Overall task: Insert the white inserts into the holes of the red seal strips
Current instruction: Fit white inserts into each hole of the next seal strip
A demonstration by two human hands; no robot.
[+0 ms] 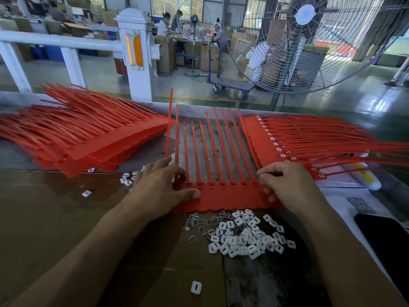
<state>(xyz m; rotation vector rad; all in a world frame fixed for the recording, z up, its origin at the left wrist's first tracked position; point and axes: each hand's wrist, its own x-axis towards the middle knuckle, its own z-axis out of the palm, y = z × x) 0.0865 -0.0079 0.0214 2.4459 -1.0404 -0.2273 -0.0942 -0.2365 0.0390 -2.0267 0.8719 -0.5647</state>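
On the red seal strips (223, 196), left hand (161, 191) flat, right hand (287, 185) curled

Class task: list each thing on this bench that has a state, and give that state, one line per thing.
Middle seal strip: flat, holes empty.
Right stack: white inserts fitted.
Left stack: piled, holes hidden.
Loose inserts: heaped, unused.
Left hand: open, pressing strip.
Right hand: fingers curled on strip edge.
Phone: screen dark.

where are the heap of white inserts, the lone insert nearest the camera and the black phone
heap of white inserts (240, 237), head view, middle of the heap
lone insert (196, 287), head view, its white rim
black phone (385, 240), head view, its dark screen
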